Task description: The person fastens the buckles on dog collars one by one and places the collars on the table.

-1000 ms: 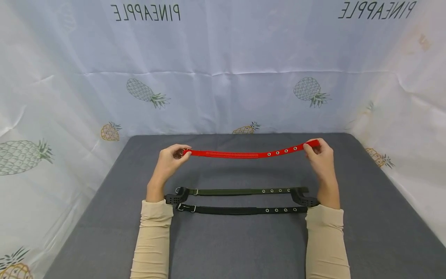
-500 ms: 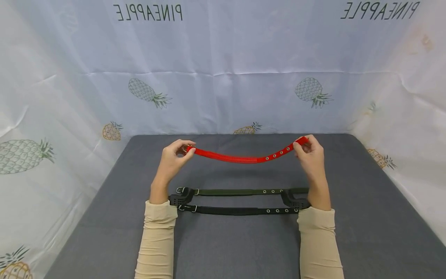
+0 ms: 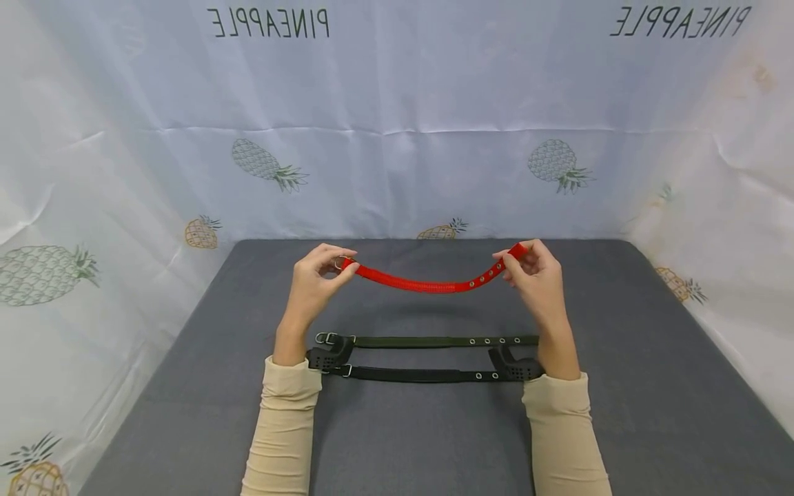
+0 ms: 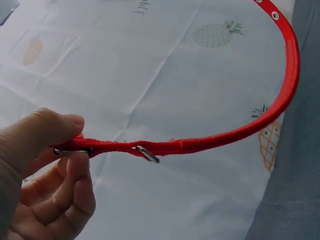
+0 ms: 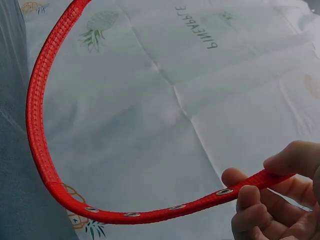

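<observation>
A red pet collar (image 3: 422, 286) hangs in a sagging curve between both hands, raised over the table. The left hand (image 3: 315, 279) pinches its buckle end between thumb and fingers; a metal buckle (image 4: 72, 151) and a metal ring (image 4: 146, 154) show in the left wrist view. At the other end, the right hand (image 3: 535, 275) pinches the collar near its tip, beside a row of metal eyelets (image 5: 132, 214). Below the hands lie a green collar (image 3: 409, 342) and, nearer, a black collar (image 3: 409, 375), both stretched out flat side by side.
Black wrist mounts (image 3: 331, 353) on both forearms overlap the ends of the lying collars in the head view. The grey table (image 3: 422, 441) runs back to a white curtain (image 3: 384, 179) with pineapple prints, which also hangs along both sides.
Both hands have come closer together, the right one moving left and the left one slightly right. The red collar has gone from nearly straight to a deeper sag.
</observation>
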### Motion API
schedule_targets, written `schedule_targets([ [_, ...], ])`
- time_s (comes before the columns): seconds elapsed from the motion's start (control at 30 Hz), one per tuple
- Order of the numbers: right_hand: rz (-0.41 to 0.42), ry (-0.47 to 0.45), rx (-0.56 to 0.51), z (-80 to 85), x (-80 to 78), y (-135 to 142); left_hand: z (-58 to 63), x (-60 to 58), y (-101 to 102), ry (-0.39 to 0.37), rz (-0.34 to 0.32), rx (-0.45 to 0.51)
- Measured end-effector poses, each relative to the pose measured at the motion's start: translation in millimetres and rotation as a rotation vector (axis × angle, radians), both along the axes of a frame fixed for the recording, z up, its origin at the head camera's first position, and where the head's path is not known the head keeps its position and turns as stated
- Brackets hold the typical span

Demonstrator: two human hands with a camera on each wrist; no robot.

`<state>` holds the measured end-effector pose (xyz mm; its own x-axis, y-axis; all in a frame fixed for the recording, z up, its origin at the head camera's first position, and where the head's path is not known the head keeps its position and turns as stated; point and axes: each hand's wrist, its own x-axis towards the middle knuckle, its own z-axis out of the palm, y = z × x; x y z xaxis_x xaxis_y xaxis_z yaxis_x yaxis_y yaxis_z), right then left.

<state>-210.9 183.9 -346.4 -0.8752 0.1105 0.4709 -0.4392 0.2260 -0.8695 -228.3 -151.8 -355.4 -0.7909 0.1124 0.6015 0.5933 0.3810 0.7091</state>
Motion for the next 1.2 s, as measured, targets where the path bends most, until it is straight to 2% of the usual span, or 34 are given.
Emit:
schedule_targets([
  [0.2, 0.106, 0.025, 0.023, 0.9, 0.2, -5, 3.9, 3.9, 6, -0.023, -0.049, 0.022],
  [0.4, 0.146, 0.001, 0.078, 3.6, 1.5, -10, 7.8, 1.7, 18, -0.004, -0.075, -0.009],
  [0.67, 0.154, -0.058, 0.160, 2.7, 3.3, -14, 11.2, 4.7, 37, -0.043, -0.091, -0.073],
  [0.83, 0.146, -0.068, 0.176, 3.5, 3.2, -17, 9.3, 6.3, 42, -0.032, -0.114, -0.081],
  [1.03, 0.155, -0.066, 0.204, 6.3, 4.4, -19, 9.1, 5.7, 47, -0.028, -0.180, -0.072],
  [1.2, 0.162, -0.074, 0.201, 8.6, 7.6, -22, 8.3, 6.0, 50, -0.100, -0.210, -0.018],
])
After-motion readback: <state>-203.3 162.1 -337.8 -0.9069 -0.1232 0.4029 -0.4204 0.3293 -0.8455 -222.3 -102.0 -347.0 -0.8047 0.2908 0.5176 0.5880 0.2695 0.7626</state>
